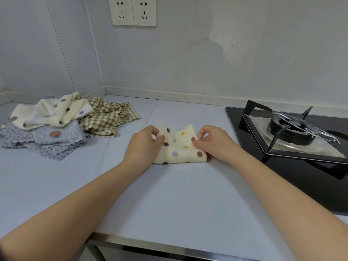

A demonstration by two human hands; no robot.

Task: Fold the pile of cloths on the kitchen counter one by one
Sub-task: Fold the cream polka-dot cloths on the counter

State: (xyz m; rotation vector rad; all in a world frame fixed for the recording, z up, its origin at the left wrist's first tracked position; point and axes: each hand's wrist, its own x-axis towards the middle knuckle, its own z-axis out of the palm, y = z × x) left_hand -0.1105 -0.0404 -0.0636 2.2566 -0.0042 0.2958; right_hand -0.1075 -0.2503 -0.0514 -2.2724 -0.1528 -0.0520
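A small cream cloth with coloured dots (178,147) lies partly folded on the pale counter (169,194), mid-frame. My left hand (144,143) pinches its left edge between thumb and fingers. My right hand (212,141) pinches its right edge the same way. The cloth's two far corners stick up between the hands. At the back left sits the pile of cloths (62,125): a cream dotted one on top, a green checked one to its right, grey dotted ones underneath.
A black gas hob (293,132) with a metal pan support fills the counter's right side, close to my right hand. Two wall sockets (133,11) sit above. The counter's steel front edge (150,247) runs along the bottom.
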